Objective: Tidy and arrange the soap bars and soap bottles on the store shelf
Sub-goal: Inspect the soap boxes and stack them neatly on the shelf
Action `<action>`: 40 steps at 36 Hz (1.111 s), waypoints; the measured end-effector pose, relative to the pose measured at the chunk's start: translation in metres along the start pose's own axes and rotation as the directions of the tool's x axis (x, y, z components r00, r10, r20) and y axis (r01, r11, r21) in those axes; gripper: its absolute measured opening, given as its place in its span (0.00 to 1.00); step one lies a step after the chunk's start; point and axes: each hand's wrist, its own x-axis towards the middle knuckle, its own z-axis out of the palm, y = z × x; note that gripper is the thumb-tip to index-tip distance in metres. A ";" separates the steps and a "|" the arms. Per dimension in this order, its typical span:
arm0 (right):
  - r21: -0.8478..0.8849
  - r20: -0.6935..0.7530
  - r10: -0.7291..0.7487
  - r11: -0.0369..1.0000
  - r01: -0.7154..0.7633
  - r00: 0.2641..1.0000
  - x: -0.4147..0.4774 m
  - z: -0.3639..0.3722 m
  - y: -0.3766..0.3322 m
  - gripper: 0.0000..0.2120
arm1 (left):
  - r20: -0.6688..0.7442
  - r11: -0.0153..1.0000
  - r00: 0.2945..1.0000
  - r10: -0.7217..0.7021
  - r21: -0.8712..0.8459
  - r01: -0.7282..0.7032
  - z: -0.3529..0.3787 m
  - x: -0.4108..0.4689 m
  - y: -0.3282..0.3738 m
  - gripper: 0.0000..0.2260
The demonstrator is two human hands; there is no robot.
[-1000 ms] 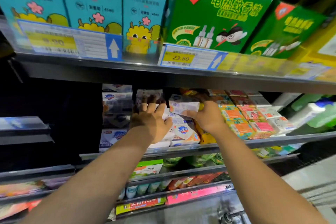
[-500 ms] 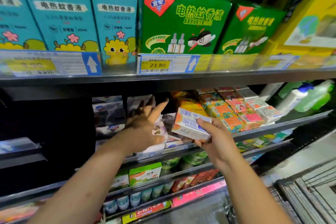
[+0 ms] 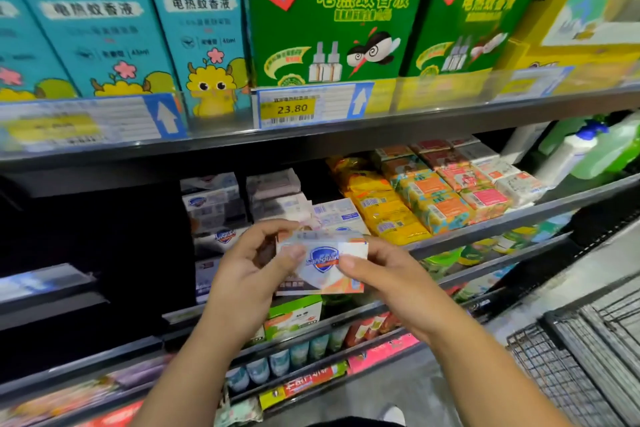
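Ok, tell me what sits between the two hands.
A Safeguard soap box: the left hand grips its left end, the right hand pinches its right end. This shows in the head view.

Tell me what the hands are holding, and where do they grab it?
One white soap box with a blue shield logo. The left hand grips its left end and the right hand pinches its right end.
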 end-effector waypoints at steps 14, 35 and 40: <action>0.369 0.162 0.042 0.924 -0.100 0.986 0.000 0.020 0.001 0.29 | 0.200 0.780 0.954 0.222 0.551 -0.297 -0.039 -0.020 -0.004 0.23; 0.406 0.166 0.041 0.908 -0.106 0.985 -0.002 0.027 0.001 0.16 | 0.235 0.890 0.961 0.146 0.392 -0.231 -0.051 -0.022 -0.006 0.24; 0.094 0.168 -0.014 0.996 -0.002 0.986 0.001 0.025 0.009 0.28 | 0.032 0.997 0.999 0.018 0.078 -0.021 -0.039 -0.022 -0.001 0.30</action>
